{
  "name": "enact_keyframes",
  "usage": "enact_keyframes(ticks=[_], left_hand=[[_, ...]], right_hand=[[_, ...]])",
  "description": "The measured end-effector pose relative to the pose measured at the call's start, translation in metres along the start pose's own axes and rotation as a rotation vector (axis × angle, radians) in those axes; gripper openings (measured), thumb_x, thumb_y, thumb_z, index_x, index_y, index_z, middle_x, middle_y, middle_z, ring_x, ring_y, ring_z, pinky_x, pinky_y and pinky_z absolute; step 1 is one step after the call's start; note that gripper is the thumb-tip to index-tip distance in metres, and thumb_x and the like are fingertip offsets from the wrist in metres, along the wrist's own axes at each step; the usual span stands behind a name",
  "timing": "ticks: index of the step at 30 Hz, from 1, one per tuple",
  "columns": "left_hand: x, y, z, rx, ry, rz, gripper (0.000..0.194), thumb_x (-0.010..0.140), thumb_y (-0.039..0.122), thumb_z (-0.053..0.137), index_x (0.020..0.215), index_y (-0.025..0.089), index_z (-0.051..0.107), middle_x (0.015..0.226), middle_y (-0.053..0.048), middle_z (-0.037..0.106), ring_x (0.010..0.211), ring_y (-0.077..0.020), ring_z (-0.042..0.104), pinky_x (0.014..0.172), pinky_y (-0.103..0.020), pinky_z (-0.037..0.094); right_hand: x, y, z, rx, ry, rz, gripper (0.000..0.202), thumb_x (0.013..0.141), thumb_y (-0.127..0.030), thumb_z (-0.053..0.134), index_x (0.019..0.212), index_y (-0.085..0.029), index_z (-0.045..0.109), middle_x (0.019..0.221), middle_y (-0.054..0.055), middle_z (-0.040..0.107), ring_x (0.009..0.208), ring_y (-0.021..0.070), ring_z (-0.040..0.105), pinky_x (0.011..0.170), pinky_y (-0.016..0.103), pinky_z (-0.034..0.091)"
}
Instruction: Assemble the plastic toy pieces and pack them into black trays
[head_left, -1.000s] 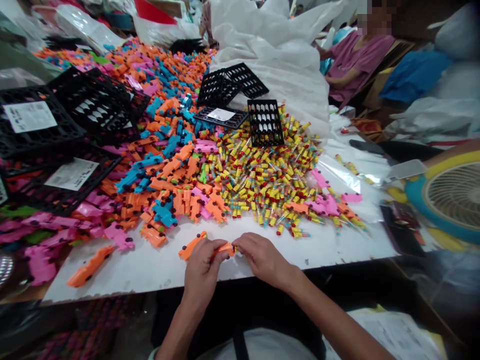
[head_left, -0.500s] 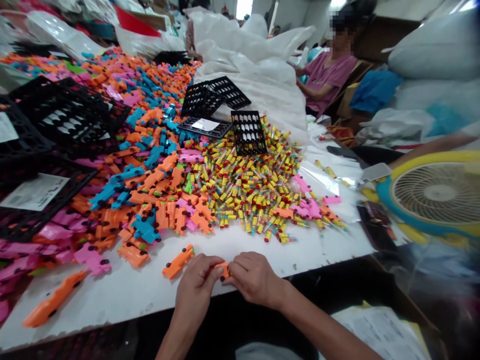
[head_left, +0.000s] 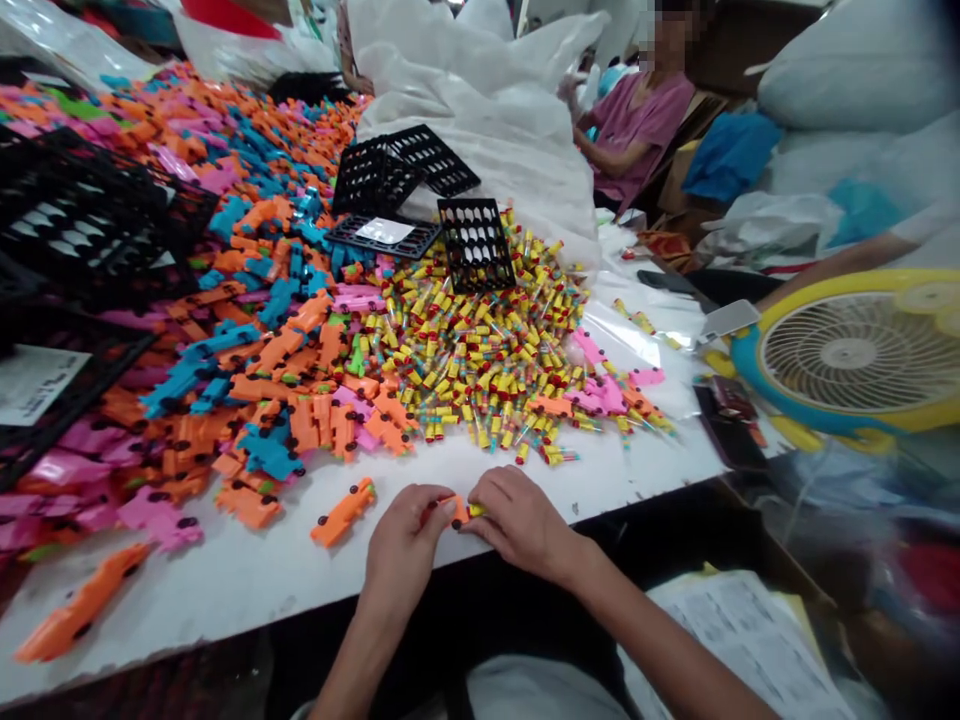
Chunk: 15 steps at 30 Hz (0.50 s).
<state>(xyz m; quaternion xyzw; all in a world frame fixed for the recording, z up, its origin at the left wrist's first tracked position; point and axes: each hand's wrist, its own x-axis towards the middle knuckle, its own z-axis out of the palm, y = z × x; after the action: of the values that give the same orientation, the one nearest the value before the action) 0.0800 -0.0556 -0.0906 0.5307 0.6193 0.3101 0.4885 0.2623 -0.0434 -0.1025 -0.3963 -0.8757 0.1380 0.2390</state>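
Over the table's front edge, my left hand is closed on a small orange toy car, thumb and fingers pinching its body. My right hand pinches a small yellow tube at the right end of that car; whether the tube sits inside the car is hidden by my fingers. One loose orange toy car lies just left of my left hand. Beyond both hands spreads a heap of small yellow tubes with red ends and clear tips.
Orange, blue and pink toy cars are heaped at the left. Black slotted trays lie on the piles. To the right stand a yellow and blue fan and a phone. A person in a pink shirt sits across the table.
My right hand has drawn slightly away from the orange toy car, and the yellow tube now shows between them. The camera view has shifted, moving the scene left and up.
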Motion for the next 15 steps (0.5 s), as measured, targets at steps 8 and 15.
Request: enact_keyframes(ticks=[8,15], left_hand=[[-0.008,-0.006,-0.005,0.02,-0.032,-0.042,0.022,0.075,0.04,0.053,0.079,0.024,0.068,0.083,-0.003,0.066,0.086,-0.023,0.06,0.082,-0.039,0.044],[-0.01,-0.012,-0.002,0.198,0.058,0.185,0.034,0.089,0.042,0.041,0.105,0.023,0.064,0.106,-0.009,0.062,0.102,-0.0234,0.058,0.092,-0.042,0.046]], right_hand=[[-0.007,-0.006,0.018,0.001,0.038,-0.184,0.026,0.097,-0.03,0.04,0.076,-0.019,0.05,0.07,0.003,0.053,0.067,0.0173,0.044,0.063,0.031,0.032],[-0.017,0.024,0.005,-0.045,0.105,-0.051,0.025,0.097,-0.037,0.045,0.084,-0.019,0.055,0.074,0.003,0.06,0.07,0.0168,0.052,0.064,0.029,0.041]])
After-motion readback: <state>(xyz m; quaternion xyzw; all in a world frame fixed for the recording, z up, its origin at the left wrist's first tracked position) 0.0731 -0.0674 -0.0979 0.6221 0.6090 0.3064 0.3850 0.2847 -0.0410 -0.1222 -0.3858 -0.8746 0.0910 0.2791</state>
